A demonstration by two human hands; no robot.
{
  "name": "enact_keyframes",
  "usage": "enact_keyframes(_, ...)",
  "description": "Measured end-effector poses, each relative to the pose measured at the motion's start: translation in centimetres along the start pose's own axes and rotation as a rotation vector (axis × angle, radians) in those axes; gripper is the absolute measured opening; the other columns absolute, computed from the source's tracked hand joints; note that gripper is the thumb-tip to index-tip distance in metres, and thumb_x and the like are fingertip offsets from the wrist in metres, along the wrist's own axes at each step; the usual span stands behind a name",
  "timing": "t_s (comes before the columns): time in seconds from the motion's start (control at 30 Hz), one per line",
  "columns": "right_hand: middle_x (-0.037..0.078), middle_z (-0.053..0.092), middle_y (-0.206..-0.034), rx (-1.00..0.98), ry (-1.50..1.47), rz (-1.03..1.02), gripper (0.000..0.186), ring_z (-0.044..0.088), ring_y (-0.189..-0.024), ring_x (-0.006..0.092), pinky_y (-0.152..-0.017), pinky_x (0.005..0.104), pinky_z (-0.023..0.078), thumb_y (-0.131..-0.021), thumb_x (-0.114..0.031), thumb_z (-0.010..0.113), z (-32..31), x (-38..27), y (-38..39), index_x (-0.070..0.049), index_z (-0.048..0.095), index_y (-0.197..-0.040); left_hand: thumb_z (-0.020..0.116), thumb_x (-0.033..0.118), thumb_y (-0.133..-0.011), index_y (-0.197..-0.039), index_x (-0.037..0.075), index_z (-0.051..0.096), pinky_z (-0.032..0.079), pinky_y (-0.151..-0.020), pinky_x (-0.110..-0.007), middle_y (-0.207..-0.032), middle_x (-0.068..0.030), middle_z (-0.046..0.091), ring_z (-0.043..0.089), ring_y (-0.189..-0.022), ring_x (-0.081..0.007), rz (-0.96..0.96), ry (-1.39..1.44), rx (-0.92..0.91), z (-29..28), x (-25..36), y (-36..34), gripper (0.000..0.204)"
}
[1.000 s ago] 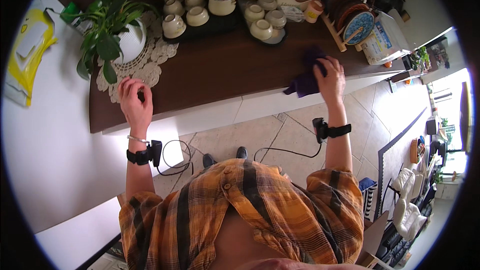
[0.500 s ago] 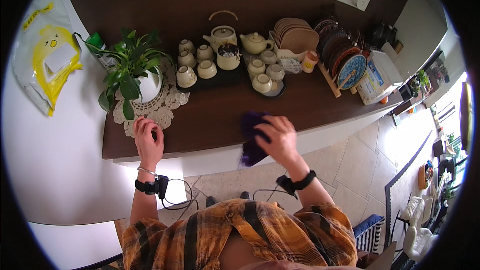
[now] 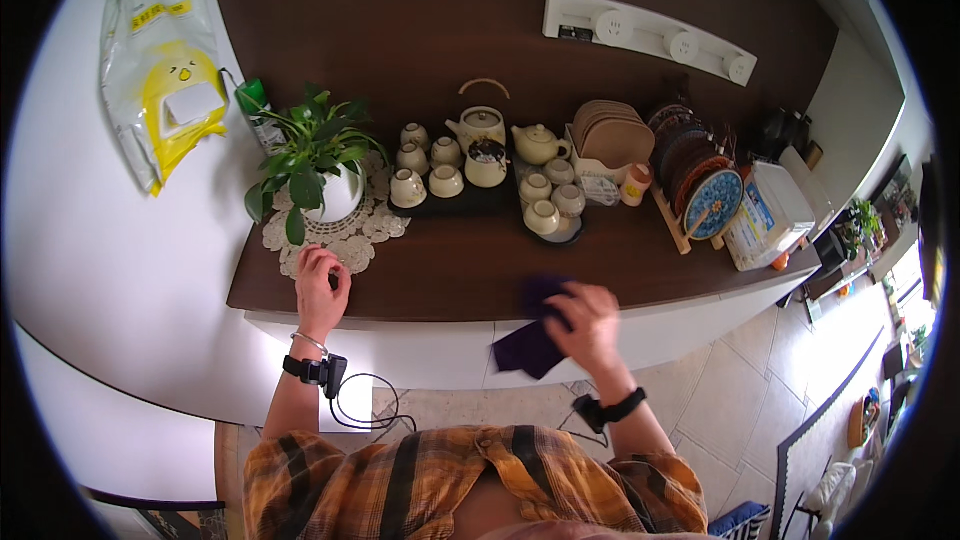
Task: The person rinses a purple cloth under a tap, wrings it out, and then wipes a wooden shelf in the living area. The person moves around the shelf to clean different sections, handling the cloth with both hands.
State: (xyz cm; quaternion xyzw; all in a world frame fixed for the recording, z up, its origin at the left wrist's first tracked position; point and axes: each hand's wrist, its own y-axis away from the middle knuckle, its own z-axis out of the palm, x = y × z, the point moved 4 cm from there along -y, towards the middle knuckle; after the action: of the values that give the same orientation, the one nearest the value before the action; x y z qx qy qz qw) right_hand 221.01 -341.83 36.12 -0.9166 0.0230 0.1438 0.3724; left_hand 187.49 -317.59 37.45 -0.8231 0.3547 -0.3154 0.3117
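Observation:
My right hand (image 3: 588, 328) grips a dark purple cloth (image 3: 530, 350) at the front edge of the brown countertop (image 3: 450, 265). Part of the cloth lies on the top, and a corner hangs down over the white drawer front. Motion blurs the fingers a little. My left hand (image 3: 322, 292) rests at the near edge of a cream crocheted doily (image 3: 375, 228), its fingers curled toward the thumb; whatever may be between them is hidden. On that doily stands a white pot (image 3: 340, 197) with a leafy green plant (image 3: 318, 145).
Behind the hands, several small cups (image 3: 407, 188) and two teapots (image 3: 540, 145) sit on dark trays. Brown plates (image 3: 625, 135), a rack of decorative plates (image 3: 713, 205) and a clear box (image 3: 765, 220) stand right. A yellow-white bag (image 3: 165, 80) lies left; a socket strip (image 3: 650, 37) is behind.
The whole view has shifted, so the counter sits lower and further right in the picture. My right hand has moved slightly right with the cloth. My left hand stays by the doily.

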Motion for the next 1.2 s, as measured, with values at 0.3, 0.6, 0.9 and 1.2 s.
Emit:
enact_keyframes(0.3,0.007,0.064,-0.105,0.126,0.158,0.145,0.028,0.058,-0.096,0.0296,-0.083,0.0420,0.048,-0.068,-0.019,0.077,-0.9,-0.4,0.1,-0.014,0.072,-0.096,0.068,0.003,-0.077,-0.078,0.003,0.055,0.045,-0.090,-0.044,-0.091,-0.0104,0.059,0.053,-0.106,-0.0360,-0.054,0.000,0.031,0.1,-0.3,0.0,0.013)
enact_keyframes(0.6,0.012,0.065,-0.105,0.153,0.122,0.074,0.026,0.060,-0.096,0.0322,-0.084,0.0440,0.049,-0.068,-0.014,0.076,-1.2,0.3,-1.0,-0.011,0.072,-0.093,0.066,0.002,-0.076,-0.080,0.004,0.055,0.046,-0.088,-0.044,-0.087,-0.0105,0.058,0.054,-0.102,-0.0364,0.010,-0.029,0.059,0.2,-0.4,0.0,0.012)
enact_keyframes(0.9,0.008,0.061,-0.110,-0.126,-0.129,-0.185,0.039,0.057,-0.100,0.0298,-0.084,0.0423,0.048,-0.061,-0.016,0.080,6.1,-9.3,-2.9,-0.016,0.070,-0.099,0.068,0.003,-0.076,-0.076,0.003,0.055,0.048,-0.086,-0.042,-0.088,-0.0100,0.060,0.056,-0.104,-0.0346,-0.017,-0.039,0.055,0.4,-0.9,0.1,0.013)
enact_keyframes(1.2,0.009,0.063,-0.106,-0.017,0.002,0.008,0.029,0.059,-0.096,0.0312,-0.082,0.0424,0.050,-0.068,-0.015,0.076,4.5,-5.3,-4.3,-0.012,0.070,-0.096,0.068,0.001,-0.076,-0.076,0.003,0.057,0.049,-0.084,-0.041,-0.089,-0.0093,0.061,0.057,-0.103,-0.0334,-0.058,-0.031,0.043,0.6,-1.0,0.2,0.011)
